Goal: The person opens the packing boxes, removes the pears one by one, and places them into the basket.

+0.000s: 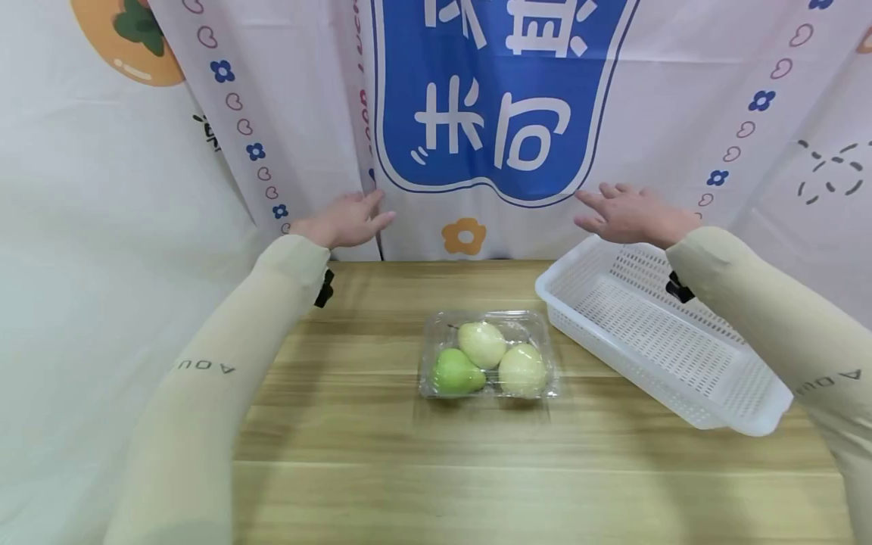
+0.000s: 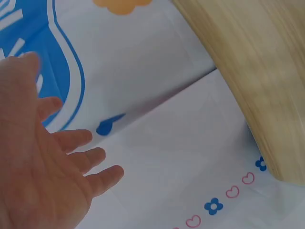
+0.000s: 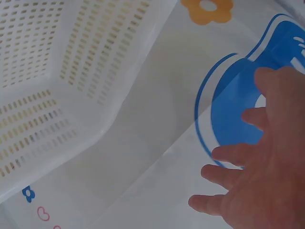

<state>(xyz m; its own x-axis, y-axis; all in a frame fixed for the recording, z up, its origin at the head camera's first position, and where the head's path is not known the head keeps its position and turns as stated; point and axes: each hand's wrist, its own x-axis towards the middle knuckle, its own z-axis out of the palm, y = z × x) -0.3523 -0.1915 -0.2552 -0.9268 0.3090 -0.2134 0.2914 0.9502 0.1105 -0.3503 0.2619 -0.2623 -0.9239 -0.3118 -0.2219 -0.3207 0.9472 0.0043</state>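
Both hands are held out in the air near the far edge of the table, with nothing in them. My left hand [image 1: 347,219] is at the left, its fingers spread and relaxed; the left wrist view shows its palm [image 2: 43,167]. On the right, my right hand [image 1: 633,214] hovers over the far end of a white perforated plastic basket [image 1: 654,333], fingers apart. Between the arms, nearer the body, a clear plastic clamshell box [image 1: 489,356] sits on the table. Inside it lie a green pear [image 1: 457,372] and two pale yellowish round fruits [image 1: 522,370].
The wood-grain table [image 1: 381,469] ends at a hanging white cloth [image 1: 518,235] printed with a blue sign, hearts and flowers. White sheeting [image 1: 82,303] borders the left side too. The basket stands at an angle on the table's right, under the right forearm.
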